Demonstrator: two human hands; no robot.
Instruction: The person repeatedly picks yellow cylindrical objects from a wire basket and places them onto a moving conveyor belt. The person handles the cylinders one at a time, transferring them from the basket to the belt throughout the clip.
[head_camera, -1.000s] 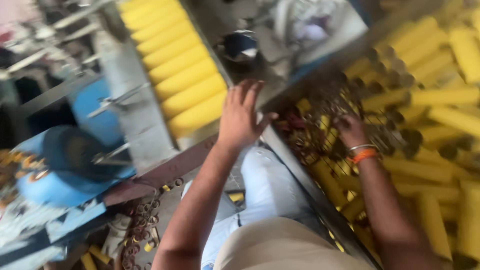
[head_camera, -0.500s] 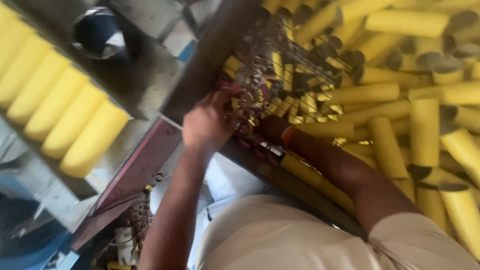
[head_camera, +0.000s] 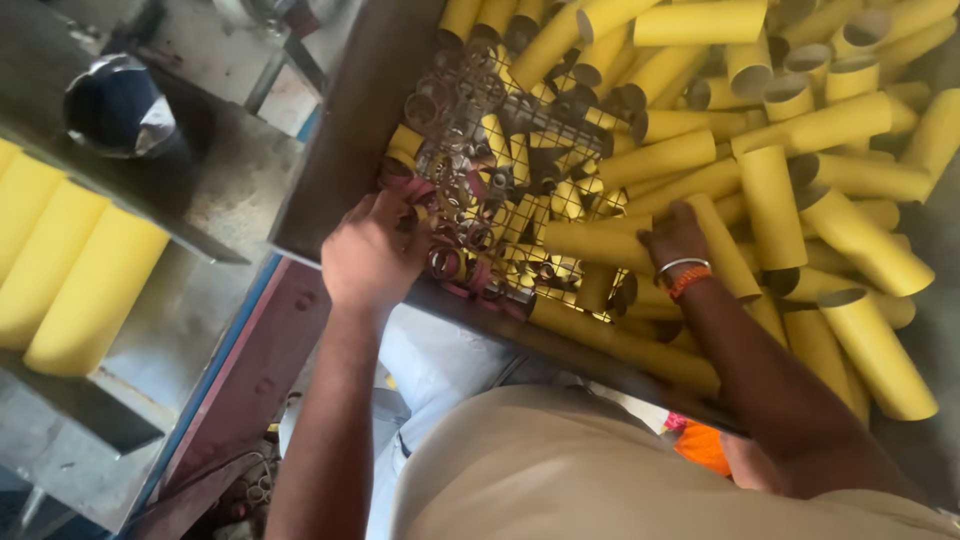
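The person's left hand (head_camera: 372, 255) is curled shut on the near left corner of a square-meshed wire rack (head_camera: 500, 190), knuckles up, at the near rim of a long dark metal trough (head_camera: 340, 150); gripping at the corner seems to give purchase to steady or tip the rack without crushing what it carries. The rack is studded with small yellow and pinkish-rimmed cardboard cores (head_camera: 470, 240) standing in its cells, and it lies tilted on a heap of long yellow cardboard tubes (head_camera: 800, 130) that fills the trough toward its far and right edges. The right hand (head_camera: 678, 238), wearing a silver and an orange bangle (head_camera: 684, 275), presses down at the rack's right edge, fingers folded onto one yellow tube (head_camera: 600, 243); whether it truly grasps that tube cannot be told. Beyond the trough's left rim, a row of fat yellow rolls (head_camera: 70, 270) sits in a grey shelf. Compared with half a second earlier, the view has swung left and closer, the hands have drawn further apart along the rack, and the left hand has moved to its corner
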